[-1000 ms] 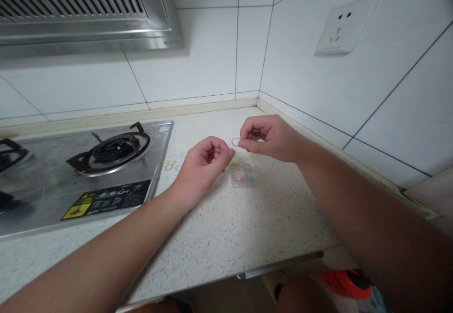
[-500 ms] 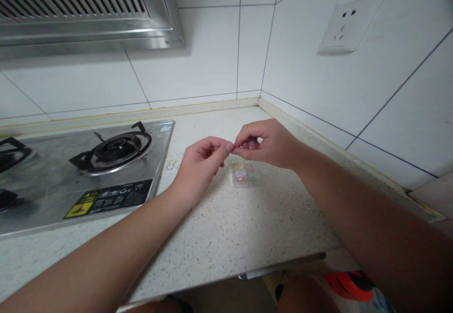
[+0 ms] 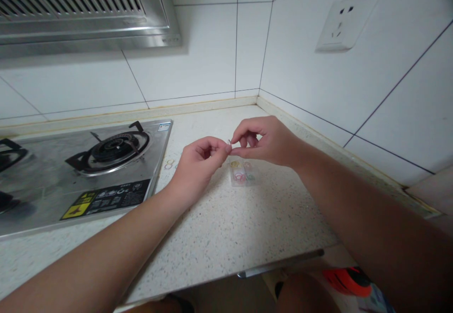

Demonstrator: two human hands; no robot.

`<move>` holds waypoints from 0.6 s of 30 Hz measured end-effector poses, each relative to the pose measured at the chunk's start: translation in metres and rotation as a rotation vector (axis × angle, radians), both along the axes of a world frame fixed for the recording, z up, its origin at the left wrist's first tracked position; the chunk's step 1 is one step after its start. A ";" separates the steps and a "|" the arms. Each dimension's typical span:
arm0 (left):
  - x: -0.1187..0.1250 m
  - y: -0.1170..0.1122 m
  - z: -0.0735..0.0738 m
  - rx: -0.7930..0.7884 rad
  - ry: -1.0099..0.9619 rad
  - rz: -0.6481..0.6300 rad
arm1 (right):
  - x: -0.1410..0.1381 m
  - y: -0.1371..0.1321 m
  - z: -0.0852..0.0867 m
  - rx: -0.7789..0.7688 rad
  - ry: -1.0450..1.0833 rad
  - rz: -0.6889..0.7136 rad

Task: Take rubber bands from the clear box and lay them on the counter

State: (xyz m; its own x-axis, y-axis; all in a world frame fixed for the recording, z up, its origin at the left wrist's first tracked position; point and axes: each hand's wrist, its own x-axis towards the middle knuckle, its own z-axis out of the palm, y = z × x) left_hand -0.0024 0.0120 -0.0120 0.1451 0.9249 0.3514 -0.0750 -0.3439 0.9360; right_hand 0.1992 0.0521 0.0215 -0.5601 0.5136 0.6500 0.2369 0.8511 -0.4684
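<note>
Above the tabletop, the left hand's grip is pinched on a small ring; its visible loop points up, long axis near vertical. The right hand meets it, but I cannot tell whether that grip clamps too.

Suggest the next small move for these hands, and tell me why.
Probably a light pinch on the thin loop with the right hand: the loop pokes up at the fingertips of the left hand, and the right thumb and index finger stand parted just beside it. Whether they already touch it is too small to tell.
</note>
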 end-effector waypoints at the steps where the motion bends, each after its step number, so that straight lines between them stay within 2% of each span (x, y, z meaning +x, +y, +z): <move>1: 0.000 0.000 0.000 0.000 0.000 -0.002 | 0.001 0.001 0.000 0.009 0.010 -0.004; 7: -0.002 0.001 -0.002 -0.006 0.034 0.000 | 0.003 0.002 0.004 0.051 0.019 0.049; 18: -0.002 0.000 -0.001 -0.024 0.043 -0.008 | 0.001 -0.001 0.004 -0.013 0.033 0.069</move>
State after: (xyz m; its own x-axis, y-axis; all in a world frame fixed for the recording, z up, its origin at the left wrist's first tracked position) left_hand -0.0039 0.0119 -0.0129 0.1673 0.9316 0.3227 -0.0375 -0.3210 0.9463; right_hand 0.2004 0.0514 0.0259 -0.5730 0.4827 0.6623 0.1619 0.8589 -0.4859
